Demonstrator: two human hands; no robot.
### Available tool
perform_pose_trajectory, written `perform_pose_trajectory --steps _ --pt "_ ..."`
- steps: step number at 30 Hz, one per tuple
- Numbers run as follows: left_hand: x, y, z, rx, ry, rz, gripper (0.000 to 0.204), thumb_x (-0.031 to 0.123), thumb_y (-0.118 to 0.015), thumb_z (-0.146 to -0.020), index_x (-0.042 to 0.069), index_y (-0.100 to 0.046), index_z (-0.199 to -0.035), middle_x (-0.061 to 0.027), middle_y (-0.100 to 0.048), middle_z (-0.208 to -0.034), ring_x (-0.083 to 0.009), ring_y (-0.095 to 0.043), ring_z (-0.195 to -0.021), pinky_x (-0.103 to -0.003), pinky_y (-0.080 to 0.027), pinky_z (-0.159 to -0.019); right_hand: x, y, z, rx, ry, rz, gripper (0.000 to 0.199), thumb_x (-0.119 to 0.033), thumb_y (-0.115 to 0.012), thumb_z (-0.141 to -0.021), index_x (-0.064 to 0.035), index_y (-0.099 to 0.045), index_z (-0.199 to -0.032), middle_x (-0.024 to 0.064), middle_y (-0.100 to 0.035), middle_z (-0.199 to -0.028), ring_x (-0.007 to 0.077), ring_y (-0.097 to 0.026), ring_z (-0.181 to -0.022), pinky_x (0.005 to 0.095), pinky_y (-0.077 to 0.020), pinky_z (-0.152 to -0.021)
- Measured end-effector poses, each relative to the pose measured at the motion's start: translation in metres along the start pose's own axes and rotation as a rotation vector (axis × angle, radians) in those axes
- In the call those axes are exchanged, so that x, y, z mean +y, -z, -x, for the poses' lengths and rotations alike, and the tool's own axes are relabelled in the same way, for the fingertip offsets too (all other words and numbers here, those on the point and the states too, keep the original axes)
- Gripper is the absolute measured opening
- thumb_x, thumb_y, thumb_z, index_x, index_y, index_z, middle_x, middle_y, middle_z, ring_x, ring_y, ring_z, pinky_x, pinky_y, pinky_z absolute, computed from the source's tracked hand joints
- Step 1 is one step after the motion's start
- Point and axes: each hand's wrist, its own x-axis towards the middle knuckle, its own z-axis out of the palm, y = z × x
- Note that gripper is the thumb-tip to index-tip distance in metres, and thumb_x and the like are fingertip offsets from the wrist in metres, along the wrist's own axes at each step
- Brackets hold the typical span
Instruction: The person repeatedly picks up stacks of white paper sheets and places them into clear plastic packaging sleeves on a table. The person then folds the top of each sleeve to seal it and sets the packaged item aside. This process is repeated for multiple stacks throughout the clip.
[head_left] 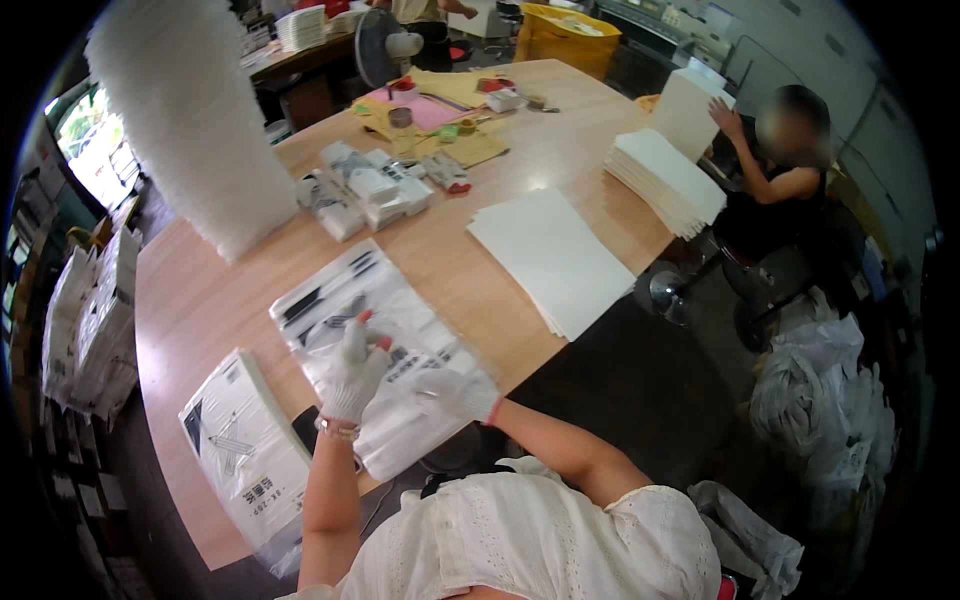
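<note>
A stack of clear plastic packaging bags [400, 300] with black printing lies on the table's near edge in front of me. My left hand [350, 370], in a white glove with reddish fingertips showing, is over the bags' left part, thumb and a finger stretched apart, with nothing seen between them. On the bags' lower right side rests my right hand [455, 393], also in a white glove; its fingers are blurred against the white plastic. To the left, a filled pack of paper [240, 440] in a printed clear bag lies near the table edge, a dark object partly hidden beside it.
Loose white sheets [550, 255] lie to the right, with a thicker paper stack [665, 175] beyond. A person [780, 170] there holds upright sheets. A tall white stack [190, 120] stands at the left. Small wrapped packs [370, 185] and a fan [385, 47] are farther back.
</note>
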Motion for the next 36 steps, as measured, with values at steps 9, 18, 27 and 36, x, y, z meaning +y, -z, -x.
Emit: perform_pose_trajectory --steps 9,18,27,36 --pt "-0.003 -0.046 0.07 0.456 -0.209 0.329 0.04 -0.004 -0.06 -0.076 0.0 -0.051 -0.115 -0.0117 -0.057 -0.107 -0.0207 -0.057 -0.097 -0.032 -0.045 -0.086 0.135 0.215 0.176 0.09 -0.373 0.822 0.08 -0.037 -0.074 -0.064 -0.0074 -0.04 -0.13 0.0163 -0.047 -0.128 0.0327 -0.044 -0.118 0.04 -0.0353 -0.098" --pt "0.053 -0.199 0.061 -0.444 0.157 0.607 0.018 0.012 -0.051 -0.089 0.0 -0.054 -0.103 -0.0082 -0.064 -0.092 -0.0176 -0.062 -0.086 -0.03 -0.048 -0.08 0.105 0.265 0.131 -0.024 -0.697 0.567 0.035 -0.04 -0.052 -0.084 -0.0109 -0.063 -0.1 0.015 -0.064 -0.097 0.0355 -0.06 -0.088 0.0442 -0.0471 -0.075" --pt "-0.003 -0.208 0.037 -0.505 0.486 0.495 0.03 0.032 -0.058 -0.082 0.004 -0.059 -0.09 -0.009 -0.059 -0.086 -0.0222 -0.058 -0.086 -0.033 -0.046 -0.082 0.084 0.195 0.2 0.287 -0.687 0.025 0.03 -0.034 -0.061 -0.083 -0.0062 -0.063 -0.094 0.0093 -0.063 -0.089 0.0268 -0.06 -0.085 0.0369 -0.048 -0.075" --pt "0.035 -0.203 0.104 -0.232 -0.39 -0.594 0.054 0.03 -0.063 -0.073 0.0 -0.048 -0.115 -0.0234 -0.052 -0.111 -0.0341 -0.053 -0.103 -0.041 -0.041 -0.091 0.016 0.065 0.145 0.682 -0.839 -0.779 0.042 -0.019 -0.062 -0.084 0.0016 -0.05 -0.118 0.0085 -0.059 -0.109 0.0167 -0.057 -0.096 0.0305 -0.0472 -0.083"
